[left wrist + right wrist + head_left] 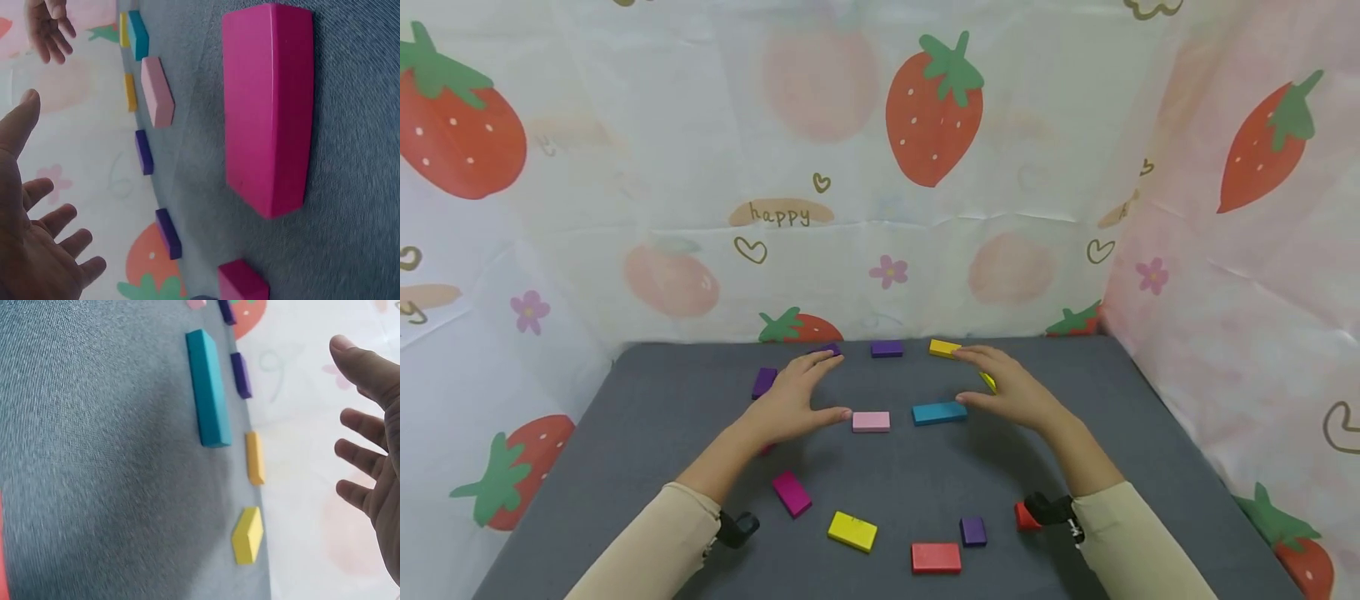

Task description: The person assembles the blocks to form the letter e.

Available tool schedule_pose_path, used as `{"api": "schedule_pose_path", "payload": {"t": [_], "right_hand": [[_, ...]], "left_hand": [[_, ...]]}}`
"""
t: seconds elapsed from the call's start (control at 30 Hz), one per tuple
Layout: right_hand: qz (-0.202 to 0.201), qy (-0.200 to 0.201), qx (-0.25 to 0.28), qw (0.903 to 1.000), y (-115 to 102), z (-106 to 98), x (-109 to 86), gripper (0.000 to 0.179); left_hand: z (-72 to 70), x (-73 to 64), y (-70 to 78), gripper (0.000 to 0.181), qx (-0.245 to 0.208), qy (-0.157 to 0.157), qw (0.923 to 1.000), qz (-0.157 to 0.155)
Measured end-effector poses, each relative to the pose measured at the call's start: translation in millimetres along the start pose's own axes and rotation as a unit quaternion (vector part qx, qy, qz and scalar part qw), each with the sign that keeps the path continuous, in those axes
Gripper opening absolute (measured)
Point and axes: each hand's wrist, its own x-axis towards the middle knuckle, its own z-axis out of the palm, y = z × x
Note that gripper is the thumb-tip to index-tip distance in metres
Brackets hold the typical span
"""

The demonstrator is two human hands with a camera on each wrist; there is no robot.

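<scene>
Clock bearings are taken from the pink block in the head view, twelve being the table's far edge.

The pink block [871, 422] lies flat near mid-table. The blue block [938, 414] lies flat at three o'clock, well apart from it. The left hand [792, 406] is at nine o'clock, raised above the table; fingers spread wide, thumb apart, holding nothing. The right hand [1013, 393] is likewise raised, at three o'clock beyond the blue block; fingers and thumb wide, grip unoccupied. Both wrist views show the hands apart from the blocks.

Surrounding items: purple block [887, 349] at twelve; yellow block [943, 348] between one and two; coral block [936, 558] at five; second yellow block [852, 532] at six; magenta block [792, 494] between seven and eight; second purple block [763, 382] at ten. A red block [1026, 517] at four is partly hidden by the right wrist.

Surface: grey table [685, 375]. Beyond it: strawberry-print cloth [700, 108].
</scene>
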Motion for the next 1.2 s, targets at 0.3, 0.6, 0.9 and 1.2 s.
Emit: {"api": "schedule_pose_path", "payload": {"t": [0.3,0.6,0.9,1.2], "right_hand": [[0.013,-0.02,0.037,0.999,5,18,14.0,0.069],[0.046,-0.057,0.088,0.9934,12,37,23.6,0.067],[0.04,-0.085,0.072,0.9931,19,50,31.7,0.061],[0.053,-0.109,0.076,0.9897,24,59,33.6,0.057]], "left_hand": [[20.1,17.3,-4.0,0.088,-0.064,-0.035,0.9973,-0.009],[41.7,29.1,-8.5,0.082,-0.107,-0.06,0.9924,-0.008],[56.7,36.8,-8.0,0.073,-0.13,-0.071,0.9889,0.008],[65.0,40.9,1.1,0.059,-0.142,-0.091,0.9854,-0.019]]}}
